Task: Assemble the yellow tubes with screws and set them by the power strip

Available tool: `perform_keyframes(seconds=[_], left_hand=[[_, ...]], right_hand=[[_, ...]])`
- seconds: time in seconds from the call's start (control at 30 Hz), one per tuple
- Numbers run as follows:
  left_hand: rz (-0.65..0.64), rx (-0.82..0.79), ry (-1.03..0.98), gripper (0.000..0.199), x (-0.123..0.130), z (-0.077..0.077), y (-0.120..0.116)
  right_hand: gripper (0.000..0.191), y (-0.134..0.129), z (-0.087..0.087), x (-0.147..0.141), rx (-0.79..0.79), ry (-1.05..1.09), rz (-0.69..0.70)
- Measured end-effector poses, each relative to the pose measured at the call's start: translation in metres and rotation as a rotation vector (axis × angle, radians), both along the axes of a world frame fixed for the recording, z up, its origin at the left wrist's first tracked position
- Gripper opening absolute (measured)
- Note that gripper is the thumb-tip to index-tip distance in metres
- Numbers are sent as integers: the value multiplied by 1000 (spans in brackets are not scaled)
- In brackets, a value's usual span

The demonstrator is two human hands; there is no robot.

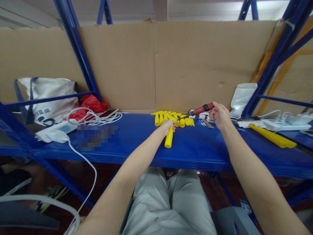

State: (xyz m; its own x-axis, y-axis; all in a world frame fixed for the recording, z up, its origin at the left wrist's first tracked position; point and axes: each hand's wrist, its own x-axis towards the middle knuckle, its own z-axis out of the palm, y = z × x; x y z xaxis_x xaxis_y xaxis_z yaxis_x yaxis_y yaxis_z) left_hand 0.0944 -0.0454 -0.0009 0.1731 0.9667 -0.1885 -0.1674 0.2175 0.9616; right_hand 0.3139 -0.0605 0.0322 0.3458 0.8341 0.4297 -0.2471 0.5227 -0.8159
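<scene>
On the blue shelf, my left hand (170, 125) is closed around a yellow tube (168, 141), whose hollow end points toward me. My right hand (219, 114) pinches the rear end of a red-and-black screwdriver (202, 109). Its thin dark shaft slants down to the left toward my left hand. Whether the tip touches the tube is hidden by my fingers. Behind my left hand stand several yellow tubes (157, 119) in a row, with small flat yellow pieces (189, 122) at their right. A metal ruler-like strip (207, 123) lies just left of my right hand.
A long yellow tube (272, 135) lies on the right beside a white power strip (287, 124). A white pouch (243, 98) leans near the blue post. At left are a cloth bag (52, 99), a red plastic bag (89, 105) and white cables (105, 119). Cardboard (195, 65) closes the back.
</scene>
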Motion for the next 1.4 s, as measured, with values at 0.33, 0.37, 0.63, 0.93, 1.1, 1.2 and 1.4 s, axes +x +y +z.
perform_keyframes(seconds=[0.33, 0.37, 0.63, 0.93, 1.1, 1.2, 1.4], left_hand=[[1, 9, 10, 16, 0, 0, 3], [2, 9, 10, 16, 0, -1, 3], [-6, 12, 26, 14, -1, 0, 3], [-11, 26, 15, 15, -1, -1, 4], [-10, 48, 26, 15, -1, 0, 3], [0, 62, 31, 16, -1, 0, 2], [-1, 53, 22, 18, -1, 0, 2]], right_hand=[[27, -4, 2, 0, -34, -25, 94], [27, -5, 2, 0, -37, -30, 108], [40, 1, -3, 1, -51, -2, 30], [34, 4, -5, 4, -56, -16, 57], [29, 2, -5, 5, -29, -22, 144], [28, 2, -5, 7, -19, -22, 157], [36, 5, -7, 9, -52, 43, 121]])
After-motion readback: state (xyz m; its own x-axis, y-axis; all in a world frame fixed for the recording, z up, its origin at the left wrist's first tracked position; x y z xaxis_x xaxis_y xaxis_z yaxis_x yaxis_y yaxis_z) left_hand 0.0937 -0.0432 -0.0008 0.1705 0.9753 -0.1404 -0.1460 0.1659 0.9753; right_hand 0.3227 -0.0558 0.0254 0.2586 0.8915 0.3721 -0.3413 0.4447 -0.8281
